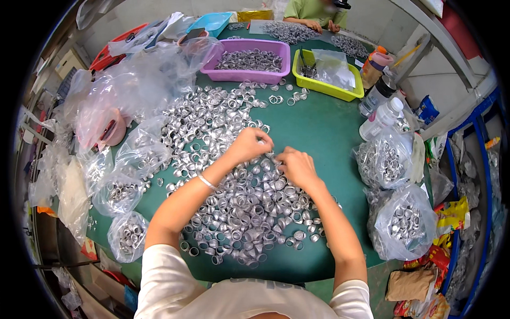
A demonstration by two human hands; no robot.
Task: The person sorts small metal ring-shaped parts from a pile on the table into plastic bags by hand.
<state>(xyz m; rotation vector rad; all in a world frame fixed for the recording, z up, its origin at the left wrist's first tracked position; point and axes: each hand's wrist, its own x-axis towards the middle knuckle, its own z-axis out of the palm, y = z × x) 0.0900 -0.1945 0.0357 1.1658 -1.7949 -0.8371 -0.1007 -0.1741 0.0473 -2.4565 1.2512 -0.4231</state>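
Many silver-coloured metal rings point(239, 204) lie heaped on the green table, in a near pile under my arms and a far pile point(207, 119) beyond my left hand. My left hand point(251, 144) is closed, its fingers pinched around a ring at the pile's far edge. Close to its right, my right hand point(297, 166) has its fingers bent together over the rings; what they hold, if anything, is too small to make out. A bracelet point(207, 182) circles my left wrist.
A purple tray point(287, 56) of rings and a yellow-green tray point(324, 90) stand at the back. Ring-filled plastic bags point(406, 220) line both sides. Bottles point(380, 119) stand at right; loose plastic sheeting point(143, 80) covers the left. Another person point(313, 13) works across the table.
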